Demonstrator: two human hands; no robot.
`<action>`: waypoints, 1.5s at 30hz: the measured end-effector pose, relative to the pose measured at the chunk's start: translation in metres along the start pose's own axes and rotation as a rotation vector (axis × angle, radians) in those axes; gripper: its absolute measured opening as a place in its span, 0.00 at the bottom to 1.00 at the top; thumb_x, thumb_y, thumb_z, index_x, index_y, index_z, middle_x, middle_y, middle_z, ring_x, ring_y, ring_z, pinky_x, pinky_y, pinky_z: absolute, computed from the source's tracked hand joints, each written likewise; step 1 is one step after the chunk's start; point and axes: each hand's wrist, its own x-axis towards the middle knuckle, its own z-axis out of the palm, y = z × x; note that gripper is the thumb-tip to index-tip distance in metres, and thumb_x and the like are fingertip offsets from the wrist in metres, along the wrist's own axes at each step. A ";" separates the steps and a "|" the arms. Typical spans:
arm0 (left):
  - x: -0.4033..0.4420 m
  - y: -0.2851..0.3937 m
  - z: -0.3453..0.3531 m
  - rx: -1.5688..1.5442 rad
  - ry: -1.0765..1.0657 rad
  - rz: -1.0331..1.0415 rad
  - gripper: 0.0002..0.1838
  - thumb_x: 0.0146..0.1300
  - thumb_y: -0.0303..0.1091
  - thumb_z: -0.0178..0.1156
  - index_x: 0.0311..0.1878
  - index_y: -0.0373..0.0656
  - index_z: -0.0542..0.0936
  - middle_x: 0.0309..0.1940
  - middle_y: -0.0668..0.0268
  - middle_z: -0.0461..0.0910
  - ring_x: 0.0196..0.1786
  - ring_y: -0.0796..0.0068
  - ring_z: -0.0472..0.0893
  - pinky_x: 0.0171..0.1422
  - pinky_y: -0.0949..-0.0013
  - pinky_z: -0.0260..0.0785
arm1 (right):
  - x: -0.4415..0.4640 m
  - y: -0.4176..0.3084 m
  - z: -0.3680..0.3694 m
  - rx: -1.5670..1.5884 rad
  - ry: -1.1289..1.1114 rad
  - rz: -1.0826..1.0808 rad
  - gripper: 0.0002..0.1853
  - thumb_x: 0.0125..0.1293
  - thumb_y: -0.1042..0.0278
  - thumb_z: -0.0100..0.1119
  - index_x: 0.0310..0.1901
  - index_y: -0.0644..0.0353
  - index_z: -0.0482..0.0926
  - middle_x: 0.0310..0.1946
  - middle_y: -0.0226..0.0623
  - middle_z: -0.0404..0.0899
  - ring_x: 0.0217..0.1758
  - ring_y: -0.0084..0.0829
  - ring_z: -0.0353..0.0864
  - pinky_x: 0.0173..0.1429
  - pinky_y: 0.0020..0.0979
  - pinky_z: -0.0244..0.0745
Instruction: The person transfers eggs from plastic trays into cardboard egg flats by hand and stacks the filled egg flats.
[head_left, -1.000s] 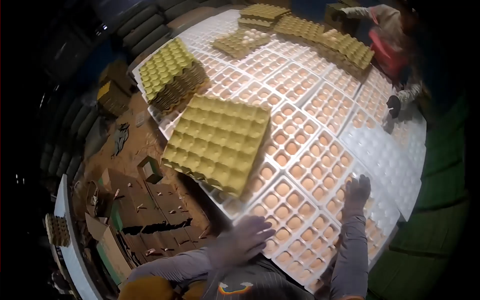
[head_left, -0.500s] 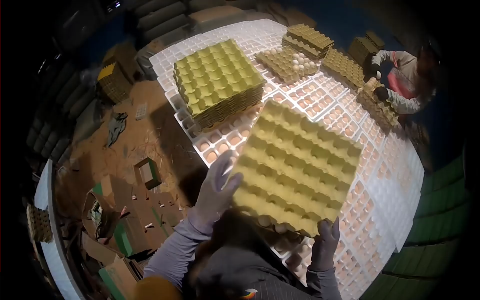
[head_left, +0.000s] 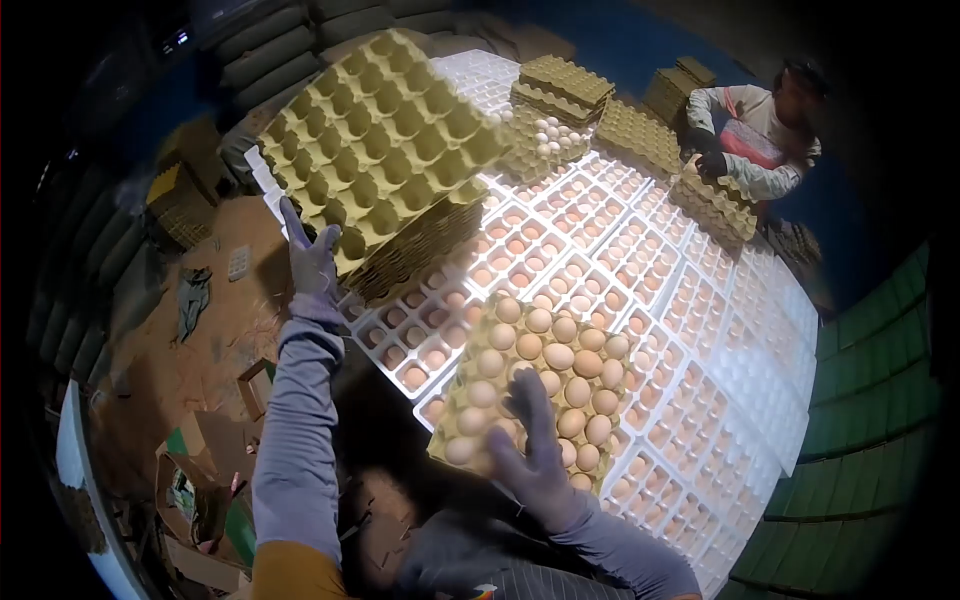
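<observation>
My left hand (head_left: 316,262), in a grey glove, grips the near corner of an empty yellow-green pulp egg tray (head_left: 385,140). That tray is tilted over a stack of similar trays (head_left: 420,255); whether it touches the stack is hard to tell. My right hand (head_left: 535,455), gloved too, has its fingers apart above a pulp tray of eggs (head_left: 440,425). Brown and pale eggs (head_left: 575,392) fill most of its cups, and the hand covers some of them. I cannot tell whether the fingertips touch an egg.
White plastic trays holding eggs (head_left: 600,245) spread across the table. Farther back stand more pulp trays (head_left: 565,80), one with white eggs (head_left: 555,135). A co-worker (head_left: 755,130) handles trays at the far right. Cardboard boxes (head_left: 215,450) lie on the floor at left.
The empty tray, held by both hands before, has moved up and left over the stack in my left hand. My right hand has let go; the eggs beneath are uncovered. The view has shifted.
</observation>
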 end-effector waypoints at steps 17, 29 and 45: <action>-0.036 0.014 0.138 1.095 -0.524 0.690 0.30 0.68 0.39 0.65 0.73 0.61 0.73 0.72 0.64 0.71 0.78 0.56 0.63 0.82 0.46 0.50 | 0.083 0.053 -0.081 -0.745 0.067 -0.193 0.18 0.66 0.66 0.65 0.57 0.56 0.79 0.55 0.43 0.81 0.60 0.43 0.79 0.64 0.40 0.76; -0.103 -0.009 0.146 0.360 -1.287 0.080 0.25 0.69 0.32 0.64 0.69 0.43 0.75 0.65 0.60 0.78 0.65 0.66 0.78 0.70 0.64 0.70 | 0.167 0.086 -0.110 0.258 0.151 0.215 0.19 0.71 0.60 0.62 0.57 0.63 0.81 0.47 0.32 0.84 0.53 0.31 0.84 0.56 0.31 0.81; -0.112 0.018 0.113 0.299 -1.242 -0.380 0.21 0.67 0.40 0.67 0.59 0.41 0.79 0.60 0.59 0.76 0.55 0.63 0.84 0.56 0.64 0.78 | 0.136 0.035 -0.123 0.343 -0.344 0.424 0.24 0.61 0.66 0.70 0.59 0.57 0.77 0.61 0.33 0.71 0.55 0.28 0.80 0.63 0.30 0.76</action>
